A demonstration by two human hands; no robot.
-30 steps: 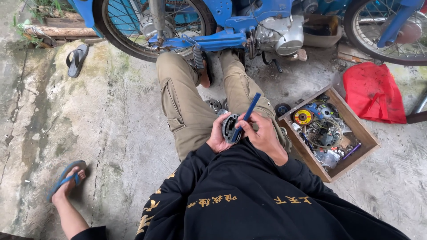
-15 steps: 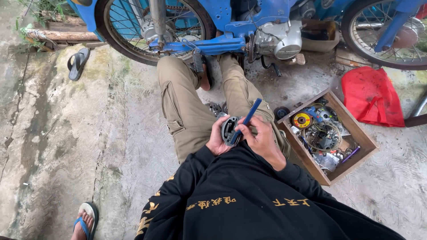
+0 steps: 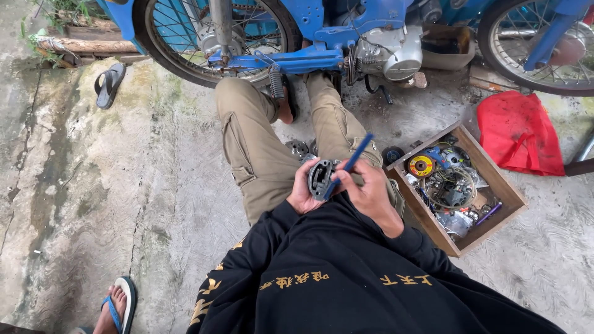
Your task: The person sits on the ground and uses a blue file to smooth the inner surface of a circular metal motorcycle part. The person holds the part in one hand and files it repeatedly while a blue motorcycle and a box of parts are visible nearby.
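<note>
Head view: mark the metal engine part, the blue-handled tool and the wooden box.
metal engine part [image 3: 320, 179], head view, its dark round face.
blue-handled tool [image 3: 357, 154], head view, middle of the blue handle.
wooden box [image 3: 495, 176], head view, its right wall.

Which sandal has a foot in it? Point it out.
The blue-strapped sandal at the bottom left, worn on another person's foot. The dark sandal at the upper left, beside the motorbike's wheel, lies empty.
</note>
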